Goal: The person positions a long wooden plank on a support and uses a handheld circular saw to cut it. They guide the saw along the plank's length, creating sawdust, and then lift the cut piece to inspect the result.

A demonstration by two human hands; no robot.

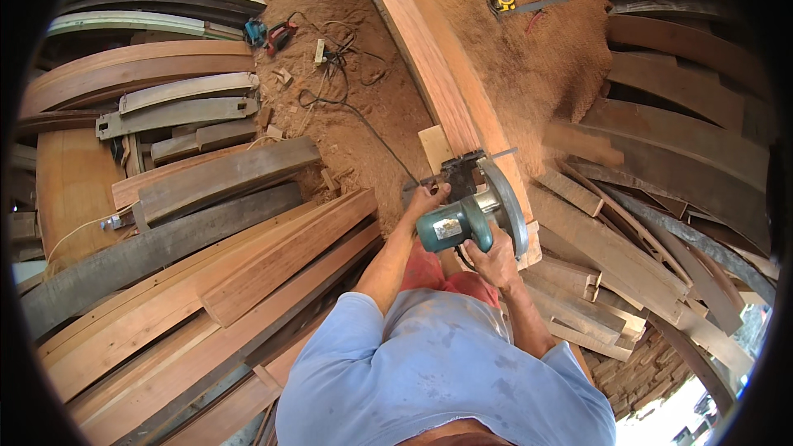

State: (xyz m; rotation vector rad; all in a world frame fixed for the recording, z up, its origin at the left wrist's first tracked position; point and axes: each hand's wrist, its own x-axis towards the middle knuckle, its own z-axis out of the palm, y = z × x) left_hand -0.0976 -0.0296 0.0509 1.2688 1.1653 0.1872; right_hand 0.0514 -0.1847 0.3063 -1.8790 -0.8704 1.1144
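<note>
Gripping a green saw (pixel 472 219) with the right hand (pixel 496 259), near centre toward 3 o'clock; setting the left hand (pixel 429 197) against its 10 o'clock side. Resting the saw on a long board (pixel 436 83) stretching toward 12. Showing a tape measure (pixel 504 2) at 1, stacked boards (pixel 248 282) at 8 o'clock.

your saw (pixel 475 219) is dark green with a whitish patch, and its guard (pixel 510 198) is silver-grey; the board (pixel 421 49) you have it on is pinkish brown, streaked with fine darker grain; your shirt (pixel 429 355) is pale blue, mottled with darker blotches, your shorts (pixel 425 271) red; the sawdust (pixel 537 54) is orange-brown, the tape measure (pixel 502 2) yellow and black, the ruler (pixel 541 5) grey, the long beam (pixel 165 253) to your left dark grey
</note>
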